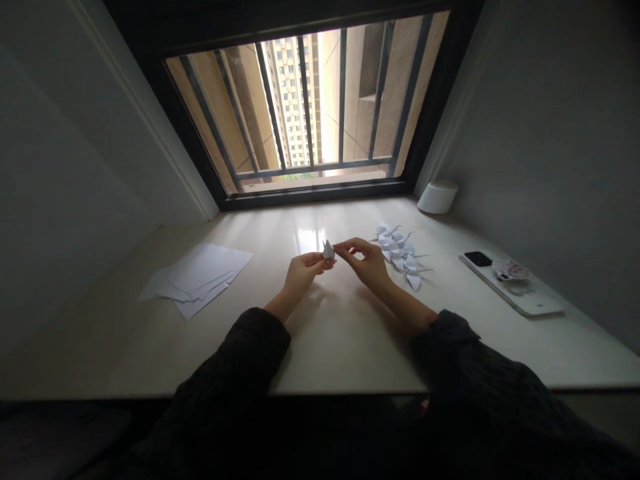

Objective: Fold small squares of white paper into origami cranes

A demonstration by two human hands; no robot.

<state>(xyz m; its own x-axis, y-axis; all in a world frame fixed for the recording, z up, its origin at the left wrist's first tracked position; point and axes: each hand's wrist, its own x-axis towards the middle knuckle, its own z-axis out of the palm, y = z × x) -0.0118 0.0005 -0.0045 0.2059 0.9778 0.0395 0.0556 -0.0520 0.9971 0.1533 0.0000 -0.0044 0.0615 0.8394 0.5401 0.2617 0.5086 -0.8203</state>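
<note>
Piece in hand: a small white folded-paper piece (328,251), held above the pale, glossy worktop (345,353), between the two hands and in front of the window.
Pointing: its broad, pointed tip faces up, towards the window side; a thinner spike rises beside it on the left.
Long axis: close to upright, running from the tip down into the fingers.
Left grip: the bare left hand (303,269) grasps the piece low down, between thumb and fingers.
Right grip: the bare right hand (369,261) has thumb and forefinger pinched on the piece's right edge.
Finished folds: a cluster of white folded-paper shapes with thin spikes (397,250) lies just right of the right hand, several spikes pointing right.
Flat paper: overlapping loose white sheets (203,275) lie left of the left hand, well apart from it.
</note>
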